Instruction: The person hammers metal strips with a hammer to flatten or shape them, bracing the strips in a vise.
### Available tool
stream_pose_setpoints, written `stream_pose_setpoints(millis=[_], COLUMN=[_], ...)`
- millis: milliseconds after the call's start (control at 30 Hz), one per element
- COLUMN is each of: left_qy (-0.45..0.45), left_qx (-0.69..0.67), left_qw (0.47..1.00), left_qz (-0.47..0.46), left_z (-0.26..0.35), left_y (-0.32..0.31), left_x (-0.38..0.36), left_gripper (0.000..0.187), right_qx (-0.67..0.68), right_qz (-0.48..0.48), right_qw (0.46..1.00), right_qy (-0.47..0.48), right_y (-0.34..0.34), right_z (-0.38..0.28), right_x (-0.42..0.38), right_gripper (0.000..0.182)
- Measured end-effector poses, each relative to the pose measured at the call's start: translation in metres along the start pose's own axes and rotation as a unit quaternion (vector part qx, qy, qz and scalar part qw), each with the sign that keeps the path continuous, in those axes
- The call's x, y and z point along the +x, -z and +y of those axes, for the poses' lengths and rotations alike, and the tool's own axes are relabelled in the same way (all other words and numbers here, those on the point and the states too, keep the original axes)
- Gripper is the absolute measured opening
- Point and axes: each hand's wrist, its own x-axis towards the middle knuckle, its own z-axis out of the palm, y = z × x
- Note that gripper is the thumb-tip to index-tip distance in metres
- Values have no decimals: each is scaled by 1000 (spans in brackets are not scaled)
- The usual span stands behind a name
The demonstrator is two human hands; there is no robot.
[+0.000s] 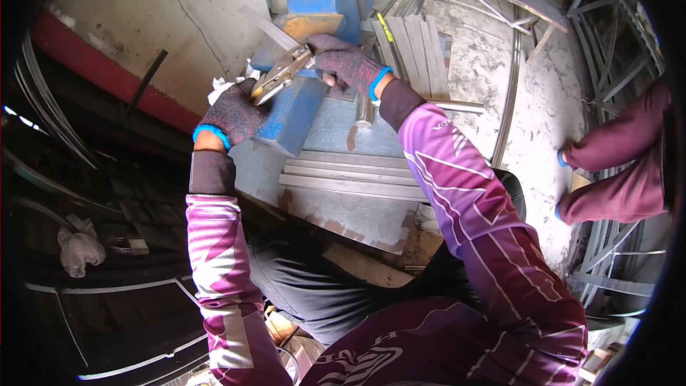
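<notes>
A pair of locking pliers [284,73] lies slantwise between my gloved hands, over a blue bench vise [294,116]. My left hand [237,113] is wrapped round the lower handle end, its thumb side toward the tool. At the upper, jaw end, my right hand [347,64] has its fingers closed about the pliers. A flat metal strip [267,26] sticks out from the jaws toward the upper left. Both hands wear dark knit gloves with blue cuffs. A short metal cylinder [364,112] stands right of the vise, below my right wrist.
Flat metal bars [350,176] lie on the metal bench top [336,218] in front of me. More strips [421,57] and a yellow-green level [386,28] lie behind. A person in maroon trousers [618,161] is at the right, by a metal rack [607,50].
</notes>
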Motion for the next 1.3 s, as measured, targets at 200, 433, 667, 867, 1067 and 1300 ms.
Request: stream_pose_setpoints(millis=[200, 433, 667, 867, 1067, 1300], left_qy=[-13, 2, 39, 50, 48, 50], left_qx=[3, -1, 54, 87, 83, 95], left_qw=[1000, 1000, 995, 991, 991, 990], left_qz=[20, -4, -71, -93, -97, -89], left_z=[-5, 2, 17, 18, 16, 26], left_y=[-3, 2, 13, 15, 14, 18], left_x=[0, -1, 2, 6, 7, 2], left_gripper=[45, 47, 56, 56, 59, 57], right_qx=[-10, -6, -72, -513, -684, -687], right_qz=[9, 6, 25, 215, 126, 108], right_qw=[1000, 1000, 997, 817, 718, 718], right_qy=[9, 2, 25, 150, -30, -13], right_y=[-2, -5, 8, 79, 90, 71], right_z=[0, -5, 3, 37, 71, 75], right_x=[-2, -8, -9, -51, -75, -81], right_gripper=[47, 46, 51, 41, 27, 33])
